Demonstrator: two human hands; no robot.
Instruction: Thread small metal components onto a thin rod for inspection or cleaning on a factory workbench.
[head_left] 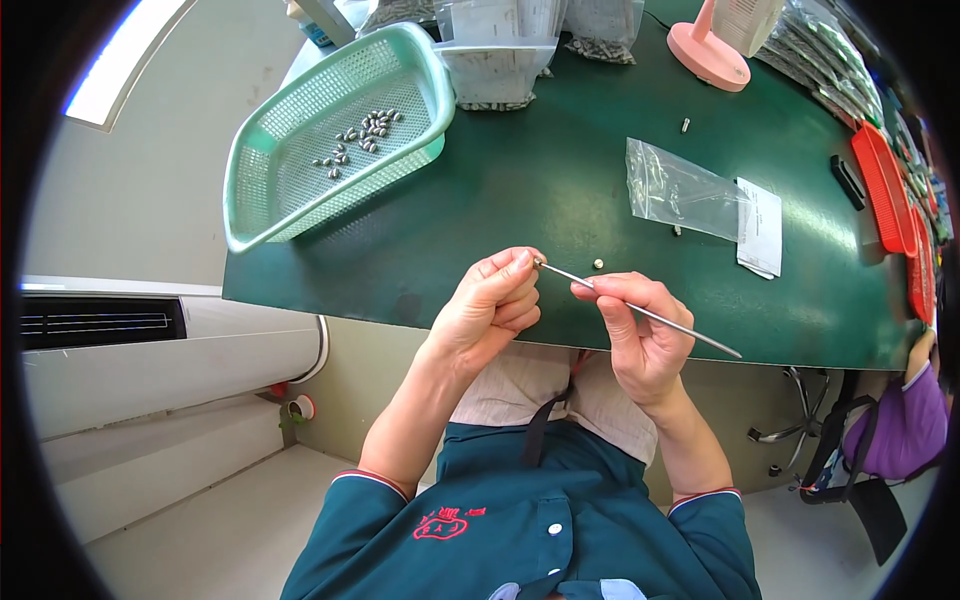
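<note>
Over the near edge of the green table, my left hand pinches a small metal part between thumb and forefinger. My right hand is closed round a thin metal rod, whose far end sticks out past the fingers toward the lower right. The rod's other tip meets the small part at my left fingertips; whether it goes inside cannot be made out. A loose metal piece lies on the table just beyond my hands. Several similar small metal pieces sit in a light green mesh basket at the left.
A clear plastic bag and a white paper slip lie right of centre. Filled bags and a pink stand are at the back. Red baskets line the right side, near another person's purple sleeve.
</note>
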